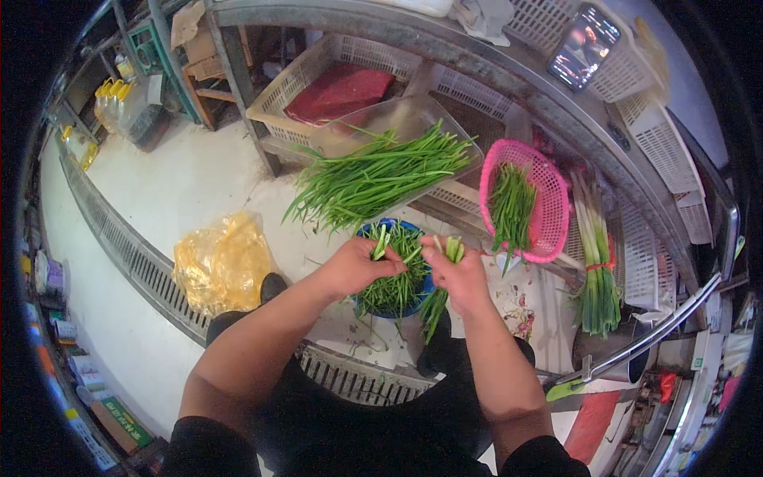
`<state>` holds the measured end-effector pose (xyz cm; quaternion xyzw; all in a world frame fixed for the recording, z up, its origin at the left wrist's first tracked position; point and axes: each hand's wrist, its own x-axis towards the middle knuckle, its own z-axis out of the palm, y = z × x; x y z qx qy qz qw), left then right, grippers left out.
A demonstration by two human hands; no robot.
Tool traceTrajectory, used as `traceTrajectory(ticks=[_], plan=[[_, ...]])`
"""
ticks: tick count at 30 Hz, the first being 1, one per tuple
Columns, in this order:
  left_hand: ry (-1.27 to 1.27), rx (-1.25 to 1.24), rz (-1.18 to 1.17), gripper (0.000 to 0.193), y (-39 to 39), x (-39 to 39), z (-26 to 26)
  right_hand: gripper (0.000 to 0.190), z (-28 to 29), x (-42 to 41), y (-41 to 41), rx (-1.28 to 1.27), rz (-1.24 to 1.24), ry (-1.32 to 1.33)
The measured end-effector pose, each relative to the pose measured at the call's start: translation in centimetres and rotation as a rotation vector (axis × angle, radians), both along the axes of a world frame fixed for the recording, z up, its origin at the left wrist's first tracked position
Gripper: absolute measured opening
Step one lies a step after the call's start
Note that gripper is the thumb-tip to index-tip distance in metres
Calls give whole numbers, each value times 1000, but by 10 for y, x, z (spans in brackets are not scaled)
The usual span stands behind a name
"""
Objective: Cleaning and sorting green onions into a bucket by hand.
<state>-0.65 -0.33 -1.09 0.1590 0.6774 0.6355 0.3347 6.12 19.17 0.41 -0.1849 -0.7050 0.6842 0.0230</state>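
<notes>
My left hand point(362, 266) pinches a few pale-ended green stalks, apparently garlic chives, between thumb and fingers. Close by on the right, my right hand point(458, 273) is closed around a small bunch of garlic chives point(436, 310), its pale cut ends up and its leaves hanging down. Both hands are over a blue basin point(424, 287) on the floor, which holds a heap of loose greens point(384, 295). Beyond it, a large pile of long garlic chives point(381, 173) lies on a clear plastic tray point(471, 156). A pink plastic basket point(554, 206) holds more chives point(514, 203).
A red-banded bundle of scallions point(596, 280) stands right of the pink basket. Left of the basin sits a yellow plastic bag point(223, 262). A floor drain grate point(351, 372) runs below me. A metal table point(381, 27) carries crates and a phone point(584, 47).
</notes>
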Motion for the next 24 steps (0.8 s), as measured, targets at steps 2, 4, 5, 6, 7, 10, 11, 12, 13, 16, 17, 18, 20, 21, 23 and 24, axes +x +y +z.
traceTrajectory(ticks=[2, 4, 5, 6, 7, 10, 11, 12, 13, 16, 17, 18, 20, 21, 23, 24], plan=[[14, 2, -16, 19, 1, 2, 5, 15, -3, 4, -6, -171, 89, -56], [116, -131, -127, 19, 2, 3, 12, 15, -6, 4, -7, -164, 97, -35], [115, -131, -128, 19, 3, 4, 11, 14, -7, 5, -7, -155, 104, -12], [160, -131, -116, 19, 2, 4, 10, 14, -8, 4, -8, -158, 107, -13], [205, -132, -104, 20, 2, 4, 8, 14, -9, 3, -8, -166, 33, 4], [237, -102, -107, 20, 0, 3, 3, 14, -7, 0, 1, -298, -44, 50], [235, -103, -104, 20, -1, 4, 5, 14, -6, -1, 4, -422, -49, 82], [216, -125, -91, 20, 1, 5, 7, 14, 6, -2, -4, -367, -52, -18], [197, -147, -77, 20, 2, 5, 10, 14, 2, 0, -8, -366, -52, -20], [252, -91, -91, 20, 2, 7, 14, 15, -7, 7, -21, -375, 79, -74], [250, -92, -91, 20, 3, 7, 17, 15, -7, 6, -20, -376, 80, -77], [242, -145, -79, 20, 4, 7, 20, 16, -8, 5, -16, -333, 63, -50], [233, -197, -66, 21, 4, 8, 19, 17, -7, 2, -6, -289, 48, -25], [238, -186, -61, 21, 3, 7, 13, 18, -8, 0, 0, -331, -35, 27], [244, -175, -57, 21, 3, 7, 8, 19, -5, -4, 11, -371, -118, 80], [267, -202, -61, 21, 2, 6, 8, 19, -1, -5, 14, -406, -158, 40]])
